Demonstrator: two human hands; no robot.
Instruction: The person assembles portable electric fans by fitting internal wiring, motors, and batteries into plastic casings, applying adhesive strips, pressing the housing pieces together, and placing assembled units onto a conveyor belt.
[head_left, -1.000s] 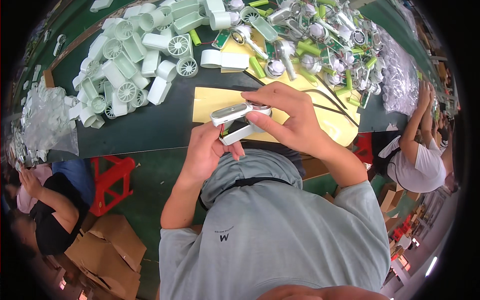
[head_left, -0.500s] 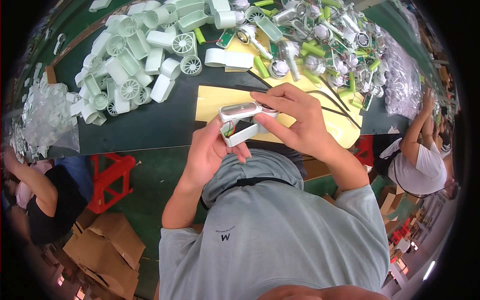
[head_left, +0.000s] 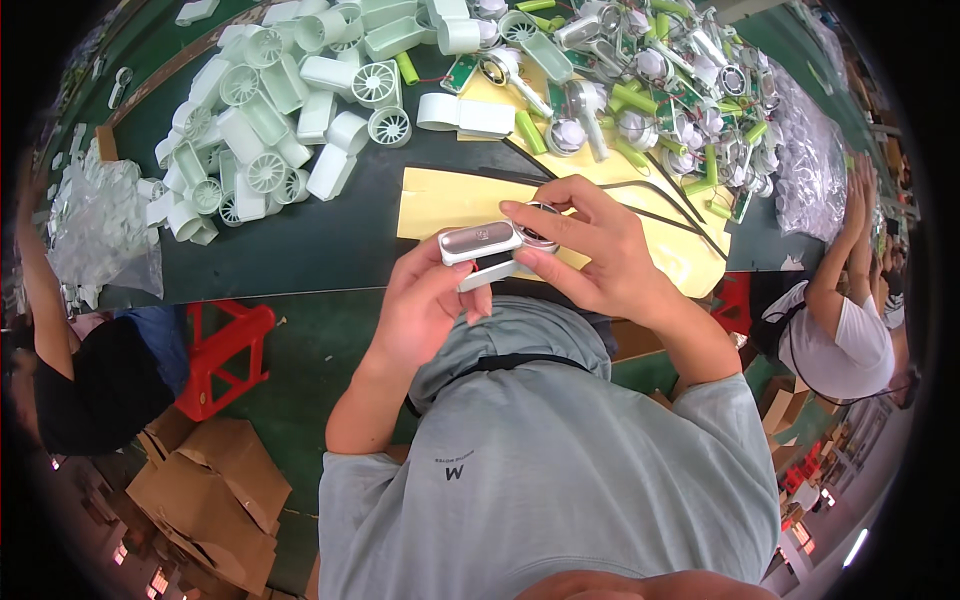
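Above the table's near edge, both my hands grip a small handheld fan (head_left: 480, 238) with a silvery front panel and a round fan head at its right end. A white housing shell (head_left: 490, 275) hangs below the front part, with a dark gap between them. My left hand (head_left: 420, 300) is closed on the handle end, its thumb at the gap. My right hand (head_left: 605, 245) pinches the round end between thumb and fingers. Yellow paper (head_left: 430, 200) lies behind and beneath the fan, with black strips (head_left: 660, 215) across it.
Pale green fan housings (head_left: 265, 115) are heaped at the back left. Fan inner parts with green battery cells (head_left: 632, 98) pile up at the back right. Clear plastic bags (head_left: 805, 150) lie at both sides. A red stool (head_left: 225, 360) and people sit left and right.
The gap between the fan's front part and shell has narrowed, and the coloured wires at its left end no longer show. My left thumb has moved to the gap.
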